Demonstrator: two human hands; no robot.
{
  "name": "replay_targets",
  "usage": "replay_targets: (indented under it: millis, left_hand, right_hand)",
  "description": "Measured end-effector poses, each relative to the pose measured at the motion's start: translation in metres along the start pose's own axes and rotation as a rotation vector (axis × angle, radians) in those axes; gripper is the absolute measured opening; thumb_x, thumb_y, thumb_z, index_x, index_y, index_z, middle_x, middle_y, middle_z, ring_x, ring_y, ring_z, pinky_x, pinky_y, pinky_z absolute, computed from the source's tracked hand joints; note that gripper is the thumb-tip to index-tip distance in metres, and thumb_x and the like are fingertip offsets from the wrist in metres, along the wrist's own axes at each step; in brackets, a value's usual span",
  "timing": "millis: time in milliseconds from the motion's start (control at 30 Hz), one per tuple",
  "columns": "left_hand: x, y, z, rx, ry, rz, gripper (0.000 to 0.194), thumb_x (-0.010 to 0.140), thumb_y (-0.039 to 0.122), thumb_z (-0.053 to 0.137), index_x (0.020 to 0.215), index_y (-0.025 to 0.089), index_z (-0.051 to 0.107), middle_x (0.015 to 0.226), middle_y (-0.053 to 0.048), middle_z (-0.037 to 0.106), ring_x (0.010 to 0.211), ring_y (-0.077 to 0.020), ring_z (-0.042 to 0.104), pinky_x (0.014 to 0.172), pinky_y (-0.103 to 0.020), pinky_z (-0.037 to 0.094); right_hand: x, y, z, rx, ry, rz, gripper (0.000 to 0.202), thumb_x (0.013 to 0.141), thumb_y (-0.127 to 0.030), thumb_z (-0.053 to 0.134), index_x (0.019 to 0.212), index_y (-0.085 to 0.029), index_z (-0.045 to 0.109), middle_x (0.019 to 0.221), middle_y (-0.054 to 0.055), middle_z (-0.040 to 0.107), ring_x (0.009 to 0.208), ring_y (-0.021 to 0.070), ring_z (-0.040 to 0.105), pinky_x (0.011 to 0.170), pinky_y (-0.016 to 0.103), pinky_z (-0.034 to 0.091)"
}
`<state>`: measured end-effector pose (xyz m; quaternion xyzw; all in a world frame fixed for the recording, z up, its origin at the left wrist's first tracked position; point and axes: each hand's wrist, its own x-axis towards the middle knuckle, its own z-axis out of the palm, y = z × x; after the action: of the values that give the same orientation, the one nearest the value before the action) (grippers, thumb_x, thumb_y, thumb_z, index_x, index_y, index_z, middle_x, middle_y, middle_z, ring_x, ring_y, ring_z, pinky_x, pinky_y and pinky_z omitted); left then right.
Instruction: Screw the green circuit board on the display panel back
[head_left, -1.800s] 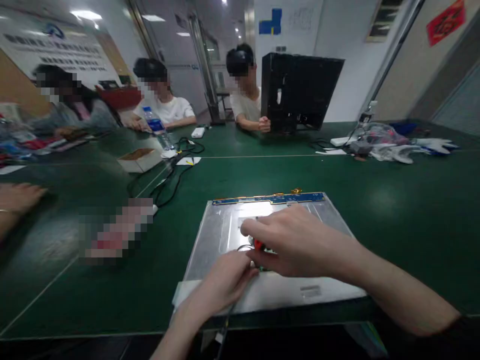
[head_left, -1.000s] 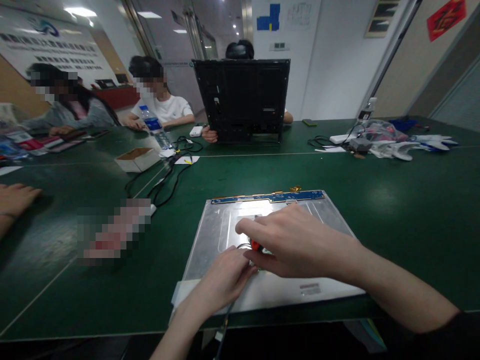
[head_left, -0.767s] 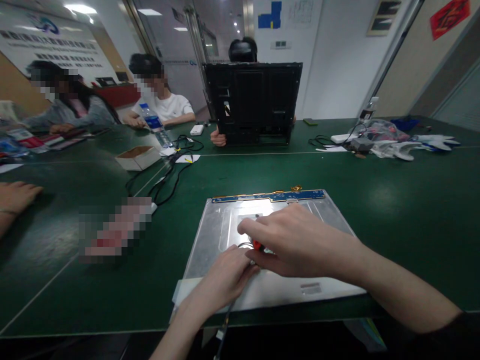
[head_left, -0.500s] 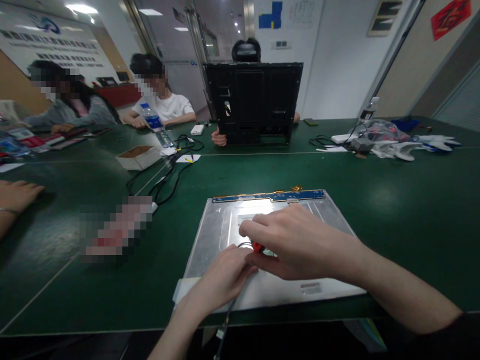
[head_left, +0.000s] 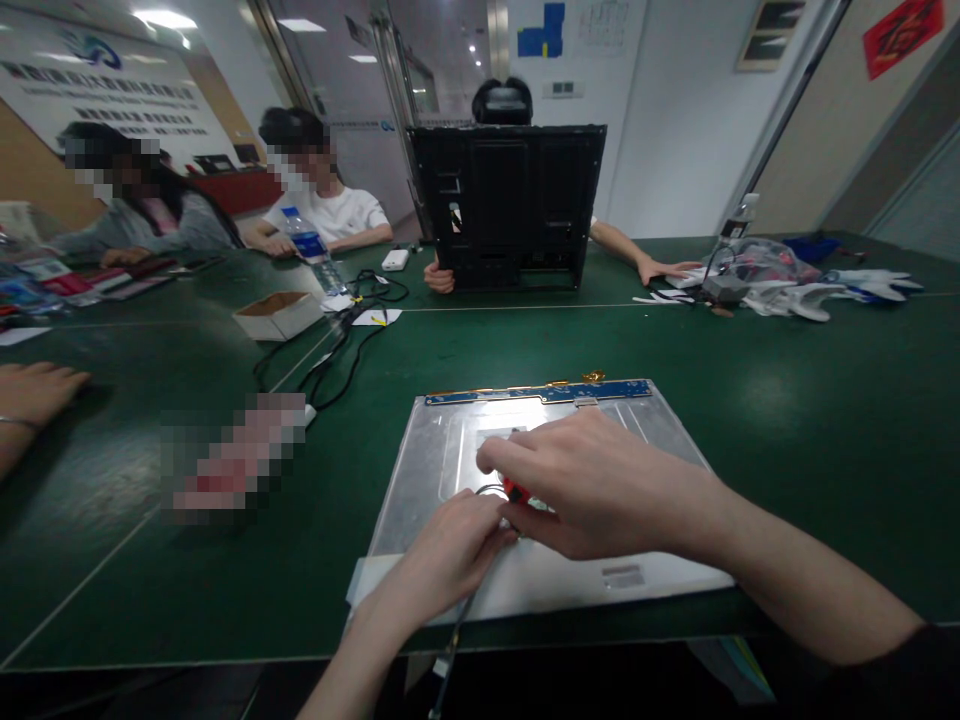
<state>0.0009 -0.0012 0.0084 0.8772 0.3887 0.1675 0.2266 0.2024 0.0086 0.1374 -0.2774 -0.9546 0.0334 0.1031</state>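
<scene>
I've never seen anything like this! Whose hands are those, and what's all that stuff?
There's no robot here. A person wears a camera on their head, so we look forward and down at their own bare hands.

A flat silver panel lies on the green table, with a blue strip along its far edge. The right hand holds something small and red, mostly hidden. The left hand is close beside it, near a dark cable; I can't tell if it grips anything.

Across the table, another person holds up a big black panel.

1 head-worn camera looks forward and down across the table (head_left: 450, 345).
</scene>
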Motion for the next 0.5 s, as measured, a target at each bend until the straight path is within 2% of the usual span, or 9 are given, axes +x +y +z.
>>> replay_targets:
  millis: [233, 500]
  left_hand:
    - [0.0006, -0.0010, 0.0005, 0.003, -0.018, -0.006, 0.016, 0.091, 0.019, 0.042, 0.091, 0.017, 0.058, 0.089, -0.006, 0.065, 0.087, -0.0237, 0.062, 0.078, -0.035, 0.047]
    - [0.0022, 0.0001, 0.0003, -0.008, -0.039, -0.011, 0.015, 0.092, 0.020, 0.042, 0.091, 0.017, 0.057, 0.093, -0.007, 0.065, 0.085, -0.0230, 0.061, 0.074, -0.033, 0.046]
  right_hand:
    - [-0.0006, 0.0031, 0.0013, 0.042, 0.004, -0.021, 0.011, 0.087, -0.023, 0.048, 0.097, -0.017, 0.050, 0.088, 0.004, 0.063, 0.068, 0.0138, 0.050, 0.053, 0.028, 0.024]
    - [-0.0001, 0.0028, 0.0016, 0.017, 0.006, 0.020, 0.012, 0.088, -0.025, 0.050, 0.097, -0.017, 0.050, 0.084, 0.003, 0.065, 0.065, 0.0132, 0.051, 0.052, 0.028, 0.023]
